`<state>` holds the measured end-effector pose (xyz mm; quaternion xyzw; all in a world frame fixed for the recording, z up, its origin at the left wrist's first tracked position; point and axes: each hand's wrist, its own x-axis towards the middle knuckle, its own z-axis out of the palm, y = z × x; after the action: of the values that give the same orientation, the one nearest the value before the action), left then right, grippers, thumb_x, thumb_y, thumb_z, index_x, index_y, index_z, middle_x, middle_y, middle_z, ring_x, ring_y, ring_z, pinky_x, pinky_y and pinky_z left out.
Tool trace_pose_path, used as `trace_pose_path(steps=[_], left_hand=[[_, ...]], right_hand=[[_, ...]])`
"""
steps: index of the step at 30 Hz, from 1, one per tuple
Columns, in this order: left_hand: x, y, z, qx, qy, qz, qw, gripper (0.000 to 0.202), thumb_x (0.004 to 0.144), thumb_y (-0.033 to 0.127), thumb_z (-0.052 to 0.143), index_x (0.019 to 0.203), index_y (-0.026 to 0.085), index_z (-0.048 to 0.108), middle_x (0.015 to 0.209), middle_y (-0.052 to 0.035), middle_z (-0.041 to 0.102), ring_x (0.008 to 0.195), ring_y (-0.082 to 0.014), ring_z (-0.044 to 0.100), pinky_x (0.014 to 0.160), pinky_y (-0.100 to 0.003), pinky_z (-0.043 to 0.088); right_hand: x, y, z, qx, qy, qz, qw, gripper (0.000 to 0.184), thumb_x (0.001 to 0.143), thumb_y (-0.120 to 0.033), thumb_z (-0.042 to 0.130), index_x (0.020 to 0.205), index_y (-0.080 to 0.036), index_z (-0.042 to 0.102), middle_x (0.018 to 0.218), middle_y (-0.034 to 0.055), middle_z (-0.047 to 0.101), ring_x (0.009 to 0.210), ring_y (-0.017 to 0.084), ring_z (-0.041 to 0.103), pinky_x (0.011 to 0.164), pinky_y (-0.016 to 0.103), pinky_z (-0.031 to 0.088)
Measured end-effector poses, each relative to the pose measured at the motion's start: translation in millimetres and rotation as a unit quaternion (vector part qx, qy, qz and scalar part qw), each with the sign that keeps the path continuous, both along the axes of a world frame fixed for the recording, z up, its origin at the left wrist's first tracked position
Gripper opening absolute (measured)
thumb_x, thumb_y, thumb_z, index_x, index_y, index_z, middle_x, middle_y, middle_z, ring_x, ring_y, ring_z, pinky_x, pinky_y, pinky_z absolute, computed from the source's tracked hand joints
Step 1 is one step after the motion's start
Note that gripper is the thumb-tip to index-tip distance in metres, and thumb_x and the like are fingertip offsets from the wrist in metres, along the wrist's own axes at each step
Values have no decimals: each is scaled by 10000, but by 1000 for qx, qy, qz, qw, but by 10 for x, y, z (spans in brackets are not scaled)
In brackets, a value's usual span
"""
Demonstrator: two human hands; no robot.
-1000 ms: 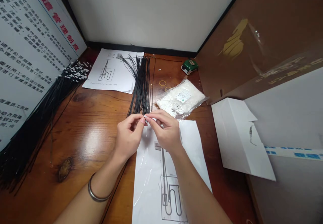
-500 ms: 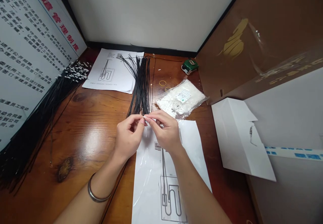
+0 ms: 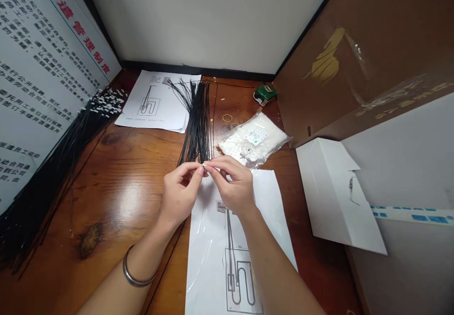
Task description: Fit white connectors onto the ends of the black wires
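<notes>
My left hand point(image 3: 181, 189) and my right hand point(image 3: 232, 186) meet fingertip to fingertip over the middle of the wooden table point(image 3: 117, 182). Both pinch a tiny white piece point(image 3: 203, 164) at the near end of a thin black wire. A loose bundle of black wires point(image 3: 198, 118) runs from just behind my fingers toward the back wall. Below my hands lies a printed drawing sheet point(image 3: 220, 253) under clear film. A metal bangle sits on my left wrist.
A clear bag of small white parts point(image 3: 253, 140) lies right of the wires. A second drawing sheet point(image 3: 156, 102), a green object point(image 3: 265, 93) and rubber bands point(image 3: 227, 117) sit at the back. A large heap of black wires point(image 3: 53, 173) fills the left side. A white folded sheet point(image 3: 336, 196) rests at right.
Nothing has visibly changed except a slight shift of the view; both hands keep pinching at the same spot.
</notes>
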<state>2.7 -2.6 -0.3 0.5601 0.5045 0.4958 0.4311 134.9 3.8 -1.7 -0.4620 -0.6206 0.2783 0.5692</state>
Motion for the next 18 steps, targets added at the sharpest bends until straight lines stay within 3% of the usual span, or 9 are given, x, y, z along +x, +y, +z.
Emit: trace_pose_path(steps=[5, 18], left_hand=[[3, 0, 5, -18, -30, 8, 999, 120, 829, 280, 630, 815, 166, 665, 725, -23, 699, 604, -124, 605, 528, -218, 442], [-18, 11, 29, -6, -15, 1, 1000, 125, 823, 262, 633, 776, 157, 683, 712, -28, 717, 635, -135, 634, 578, -229, 481]], right_hand=[[-5, 6, -13, 35, -11, -4, 999, 126, 836, -123, 625, 826, -193, 729, 775, 44, 688, 637, 132, 610, 462, 257, 435], [21, 7, -54, 80, -57, 7, 995, 139, 846, -92, 603, 852, -172, 716, 786, 62, 683, 682, 150, 642, 510, 267, 514]])
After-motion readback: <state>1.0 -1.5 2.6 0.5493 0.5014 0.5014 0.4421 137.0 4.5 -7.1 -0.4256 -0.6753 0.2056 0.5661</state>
